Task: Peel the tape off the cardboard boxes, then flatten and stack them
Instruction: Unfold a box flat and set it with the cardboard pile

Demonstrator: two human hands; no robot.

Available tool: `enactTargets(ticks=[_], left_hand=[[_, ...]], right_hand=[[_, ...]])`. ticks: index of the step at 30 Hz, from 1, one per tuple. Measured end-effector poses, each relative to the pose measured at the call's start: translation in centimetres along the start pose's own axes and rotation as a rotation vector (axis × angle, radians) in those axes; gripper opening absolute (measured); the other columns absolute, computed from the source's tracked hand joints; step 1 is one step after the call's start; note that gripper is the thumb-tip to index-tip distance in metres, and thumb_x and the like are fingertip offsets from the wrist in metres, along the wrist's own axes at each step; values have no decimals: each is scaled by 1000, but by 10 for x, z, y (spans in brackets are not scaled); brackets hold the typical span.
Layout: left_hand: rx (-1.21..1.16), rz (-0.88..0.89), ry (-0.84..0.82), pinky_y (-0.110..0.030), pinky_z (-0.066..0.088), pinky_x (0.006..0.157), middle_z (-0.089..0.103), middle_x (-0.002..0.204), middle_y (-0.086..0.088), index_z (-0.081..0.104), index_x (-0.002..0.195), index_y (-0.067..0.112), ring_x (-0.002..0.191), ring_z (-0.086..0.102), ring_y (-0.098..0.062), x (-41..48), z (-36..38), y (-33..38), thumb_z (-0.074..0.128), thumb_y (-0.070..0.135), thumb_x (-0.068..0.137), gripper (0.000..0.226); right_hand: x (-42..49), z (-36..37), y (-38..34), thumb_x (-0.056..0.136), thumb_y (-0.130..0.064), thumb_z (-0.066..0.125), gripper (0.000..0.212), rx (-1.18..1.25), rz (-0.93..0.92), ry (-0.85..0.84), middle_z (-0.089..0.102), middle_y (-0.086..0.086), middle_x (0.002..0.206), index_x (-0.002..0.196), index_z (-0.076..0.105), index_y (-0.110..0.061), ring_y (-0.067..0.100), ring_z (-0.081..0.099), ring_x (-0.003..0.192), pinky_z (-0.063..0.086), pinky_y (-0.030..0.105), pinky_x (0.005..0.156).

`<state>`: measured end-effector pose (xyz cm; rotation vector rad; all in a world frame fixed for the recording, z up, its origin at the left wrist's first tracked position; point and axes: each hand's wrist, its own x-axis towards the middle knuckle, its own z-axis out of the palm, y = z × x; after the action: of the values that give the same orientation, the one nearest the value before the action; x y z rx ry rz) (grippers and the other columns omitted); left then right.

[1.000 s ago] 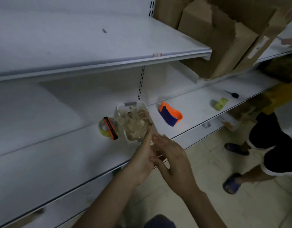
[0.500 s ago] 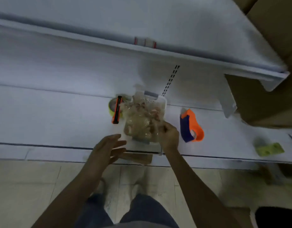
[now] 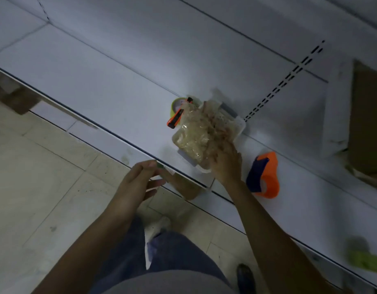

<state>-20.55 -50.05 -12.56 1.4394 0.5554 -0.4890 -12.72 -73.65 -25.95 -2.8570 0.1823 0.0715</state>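
A white plastic bin (image 3: 239,126) on the white shelf (image 3: 111,85) is heaped with crumpled clear tape (image 3: 196,132). My right hand (image 3: 226,164) reaches into the near end of the heap, its fingers down among the tape; whether they hold a piece I cannot tell. My left hand (image 3: 138,183) hovers off the shelf's front edge with relaxed, slightly spread fingers and holds nothing. A cardboard box (image 3: 368,124) shows at the right edge under an upper shelf.
An orange box cutter (image 3: 175,119) leans on a yellow-green tape roll (image 3: 176,105) left of the bin. An orange and blue tape dispenser (image 3: 265,176) lies to the right. A green object (image 3: 365,258) blurs at lower right. Cardboard (image 3: 12,96) and tiled floor lie at left.
The view has tilted and swung down toward the floor. My right hand has pushed deeper into the tape heap. My left hand stays open by the shelf edge.
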Motion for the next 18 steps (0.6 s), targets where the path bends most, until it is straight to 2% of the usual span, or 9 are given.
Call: enactTargets(ticks=[1,2,3,5,9,12,14,16,18], left_hand=[[6,7,1,-33,47,92,65,112,-2,57,113,21,101,64,-20,-1,5,1,41,30,98,23],[13,18,0,-33,47,92,65,111,-1,56,115,20,101,63,-19,-1,9,1,41,30,98,24],[22,26,-8,-32,47,92,65,110,0,55,117,19,101,63,-19,-2,13,1,41,30,98,26],[40,21,-32,-30,46,91,65,110,0,54,119,19,101,63,-18,-5,18,-2,41,31,98,27],[45,9,-45,-32,46,92,65,112,-2,56,115,21,101,63,-18,-11,20,-7,43,30,97,24],[59,6,-54,-31,46,92,64,112,-2,56,114,21,101,63,-18,-9,21,-10,43,29,97,23],[69,13,-59,-31,46,91,65,111,-1,55,113,22,100,63,-18,-7,22,-9,43,29,97,21],[68,20,-48,-28,46,88,64,110,-1,52,116,22,100,63,-19,-5,24,-5,44,28,97,22],[43,16,-18,-24,47,83,63,110,-1,46,122,21,97,63,-18,-2,25,2,45,27,97,26]], right_hand=[[-2,-1,1,89,-47,39,57,44,-12,90,59,15,122,125,57,-6,31,57,110,48,46,93],[-4,-3,0,88,-45,44,53,63,-11,151,61,15,118,120,60,-6,30,59,104,51,41,86],[-8,-3,0,86,-41,55,49,74,7,184,57,16,125,122,59,-8,31,59,106,51,39,84],[-17,1,-3,81,-37,71,58,115,84,181,41,20,143,129,55,-9,36,56,112,52,42,83],[-40,10,-9,82,-41,70,69,208,165,228,28,26,150,135,48,-3,44,55,114,53,50,80],[-47,8,-9,79,-51,70,103,294,249,188,12,22,157,150,16,1,39,41,132,51,44,90],[-47,1,-9,80,-44,72,107,475,293,188,3,17,160,151,5,-2,31,20,143,37,37,104],[-46,-6,-10,83,-29,72,92,658,300,274,10,16,158,152,15,-7,26,14,145,28,40,113],[-49,-13,-15,81,-28,70,75,773,274,424,30,14,148,144,34,-7,26,31,137,36,46,110]])
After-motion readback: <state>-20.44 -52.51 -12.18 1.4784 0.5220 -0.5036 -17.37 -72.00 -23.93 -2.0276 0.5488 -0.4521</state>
